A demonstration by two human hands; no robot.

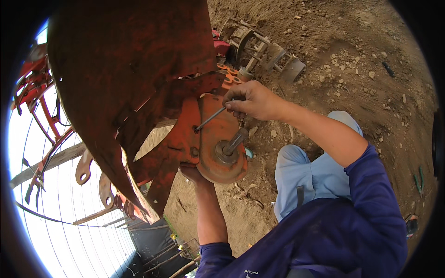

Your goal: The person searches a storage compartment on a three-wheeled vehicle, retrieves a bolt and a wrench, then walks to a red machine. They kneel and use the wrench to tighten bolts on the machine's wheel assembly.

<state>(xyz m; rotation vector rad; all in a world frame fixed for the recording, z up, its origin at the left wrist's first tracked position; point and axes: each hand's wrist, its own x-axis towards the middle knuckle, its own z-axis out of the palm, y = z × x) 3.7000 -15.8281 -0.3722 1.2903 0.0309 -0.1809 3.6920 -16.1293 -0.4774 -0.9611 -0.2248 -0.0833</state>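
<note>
A rusty orange tiller machine (134, 69) fills the upper left. On its side sits an orange oval cover plate (218, 134) with a metal shaft stub (234, 142) sticking out. My right hand (252, 99) grips a thin metal tool (211, 118) whose tip meets a bolt at the plate's left edge. My left hand (190, 172) reaches up from below and presses against the underside of the machine, its fingers mostly hidden behind the metal.
Curved tiller blades (95, 178) hang under the machine at left. A metal cage wheel (262, 48) lies on the dirt ground (361, 60) at top. My light blue trouser knees (310, 171) are at centre right. A greenhouse roof (69, 231) shows at lower left.
</note>
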